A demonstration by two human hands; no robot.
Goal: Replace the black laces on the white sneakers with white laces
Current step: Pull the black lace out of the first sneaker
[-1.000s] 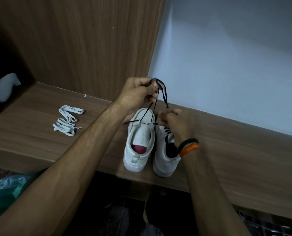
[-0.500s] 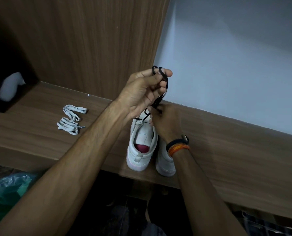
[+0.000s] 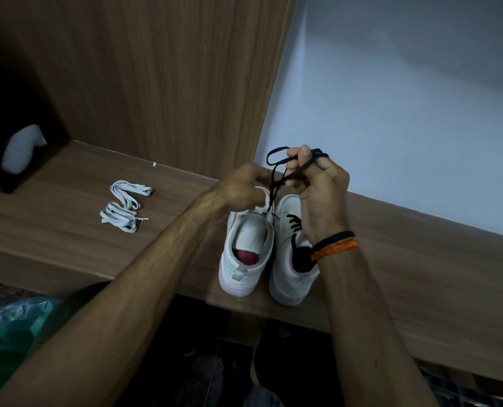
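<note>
A brown wooden surface (image 3: 68,230) runs across the view, with a wood-grain panel (image 3: 156,83) rising behind its left half and a pale wall (image 3: 420,98) behind its right. At the far left a dark recess holds a pale rounded object (image 3: 21,149). The white laces (image 3: 125,205) lie bunched on the surface, well apart from the shoes, with bare wood all round them. Below the front edge sits something green and plastic (image 3: 6,333).

The left sneaker (image 3: 245,254) and right sneaker (image 3: 291,259) stand side by side, heels at the front edge. The left hand (image 3: 241,190) hovers over the left sneaker's tongue, fingers curled and pinching the black lace (image 3: 276,183) where it rises from the eyelets. The right hand (image 3: 320,183) holds gathered loops of that lace above the shoes, fingers clenched round them. Bare surface stretches to the right.

Half a second ago the left hand held the loops up high and the right worked low at the shoe; now those roles are swapped.
</note>
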